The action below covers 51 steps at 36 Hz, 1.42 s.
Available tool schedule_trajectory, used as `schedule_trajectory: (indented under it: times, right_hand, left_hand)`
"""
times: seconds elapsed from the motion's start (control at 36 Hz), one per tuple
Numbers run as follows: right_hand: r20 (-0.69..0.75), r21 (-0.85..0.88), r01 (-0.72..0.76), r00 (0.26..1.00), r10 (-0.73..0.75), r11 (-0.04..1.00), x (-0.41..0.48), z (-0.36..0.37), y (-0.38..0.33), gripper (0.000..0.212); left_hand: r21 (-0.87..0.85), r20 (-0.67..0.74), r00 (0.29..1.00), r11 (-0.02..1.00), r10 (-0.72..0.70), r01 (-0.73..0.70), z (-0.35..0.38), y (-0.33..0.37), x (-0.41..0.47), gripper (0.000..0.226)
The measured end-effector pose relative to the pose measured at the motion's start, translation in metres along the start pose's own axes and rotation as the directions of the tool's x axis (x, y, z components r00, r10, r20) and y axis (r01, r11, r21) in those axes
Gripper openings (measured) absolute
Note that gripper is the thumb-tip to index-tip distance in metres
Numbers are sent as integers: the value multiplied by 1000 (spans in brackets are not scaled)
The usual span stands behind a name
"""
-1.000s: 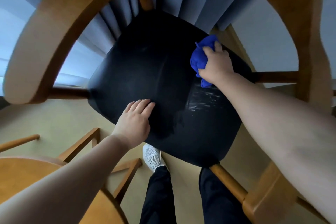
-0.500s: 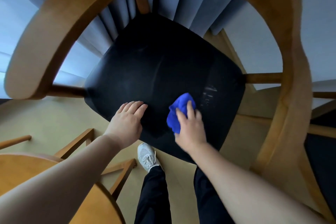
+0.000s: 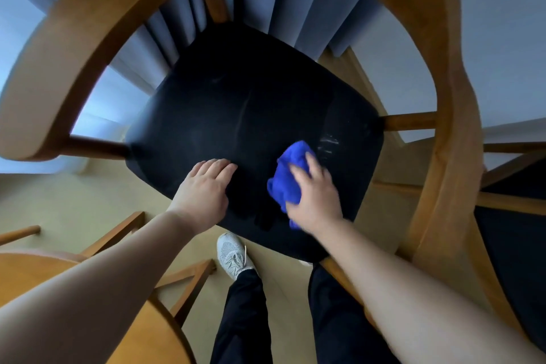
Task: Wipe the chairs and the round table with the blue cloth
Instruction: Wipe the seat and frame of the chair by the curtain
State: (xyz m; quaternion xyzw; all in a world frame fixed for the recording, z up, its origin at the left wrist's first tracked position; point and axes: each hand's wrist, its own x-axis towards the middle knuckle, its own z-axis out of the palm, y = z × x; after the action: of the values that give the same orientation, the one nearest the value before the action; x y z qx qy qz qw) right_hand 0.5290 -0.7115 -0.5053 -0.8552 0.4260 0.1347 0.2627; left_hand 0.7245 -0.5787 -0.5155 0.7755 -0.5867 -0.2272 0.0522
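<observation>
Our right hand [image 3: 313, 201] grips the blue cloth [image 3: 285, 183] on the black chair seat [image 3: 236, 115] — our left hand [image 3: 204, 189] rests flat beside it, fingers [image 3: 220, 165] relaxed.

Soft, cool daylight comes through the curtain [image 3: 295, 9], brightest at the far left and fading to the right. The scene is fairly dim. The black seat [image 3: 236, 103] swallows detail and shows only faint pale streaks (clearest near its right edge). Shadows are weak and diffuse. Motion blur smears the right hand [image 3: 316, 198] and cloth [image 3: 285, 180], while the left hand [image 3: 204, 189] is sharper. Wide-angle distortion bows the chair rail [image 3: 74, 47] towards the edges.
</observation>
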Motion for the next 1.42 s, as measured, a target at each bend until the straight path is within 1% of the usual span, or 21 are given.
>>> schedule_trajectory:
  times: [0.08, 0.14, 0.25, 0.36, 0.44, 0.53, 0.58, 0.67, 0.72, 0.78, 0.89, 0.92, 1.06, 1.14, 1.22, 1.31, 1.42]
  right_hand:
    - [-82, -6, -76, 994, 76, 997, 49, -33, 17, 70]
    - [-95, -23, -111, 990, 108, 994, 81, -53, 31, 67]
    - [-147, -84, -135, 982, 122, 987, 133, -82, 52, 60]
    - [-147, -131, -144, 981, 124, 981, 163, -98, 60, 63]
    - [-121, -109, -177, 979, 164, 978, 179, -98, 66, 60]
    - [-54, -104, -219, 975, 214, 970, 184, -88, 67, 65]
    - [-45, -102, -242, 970, 239, 965, 185, -83, 69, 71]
    - [-39, -150, -246, 969, 243, 958, 185, -83, 68, 83]
    - [-14, -158, -271, 962, 272, 950, 184, -84, 66, 95]
    - [-12, -153, -283, 959, 284, 947, 184, -81, 65, 97]
    - [-92, -169, -252, 967, 239, 953, 182, -75, 64, 72]
    - [-99, -175, -253, 966, 238, 952, 179, -74, 62, 68]
    - [-112, -226, -250, 967, 230, 941, 153, -67, 53, 65]
    - [-81, -250, -246, 969, 233, 936, 132, -58, 51, 69]
    - [-62, -238, -251, 968, 243, 938, 104, -44, 46, 70]
    - [-37, -220, -263, 965, 261, 939, 62, -23, 36, 69]
    - [47, -218, -289, 951, 306, 932, -1, 12, 21, 69]
  left_hand:
    - [-8, -23, 1000, 1000, 16, -16, -2, 3, 11, 57]
    - [-7, -36, 999, 999, 35, -35, -3, 4, 18, 56]
    - [12, -51, 997, 999, 52, -52, -2, 6, 31, 58]
    - [25, -56, 996, 998, 66, -64, 1, 10, 40, 55]
    - [38, -51, 995, 996, 86, -84, 3, 12, 45, 56]
    - [29, -37, 995, 996, 88, -87, 3, 14, 50, 57]
    - [23, -31, 996, 996, 84, -84, 3, 15, 54, 57]
    - [23, -32, 996, 996, 86, -86, 1, 17, 57, 58]
    - [22, -27, 996, 996, 89, -88, -1, 18, 59, 59]
    - [17, -19, 996, 996, 87, -87, -2, 18, 59, 59]
    - [23, -18, 996, 995, 93, -92, -2, 15, 59, 58]
    - [23, -17, 995, 995, 94, -94, -3, 15, 58, 57]
    - [29, -20, 995, 995, 98, -97, -6, 14, 55, 60]
    - [33, -25, 993, 993, 117, -116, -9, 15, 53, 59]
    - [35, -28, 993, 993, 115, -114, -12, 17, 51, 60]
    - [26, -43, 992, 993, 120, -119, -14, 19, 49, 61]
    - [35, -63, 989, 990, 136, -134, -16, 19, 45, 61]
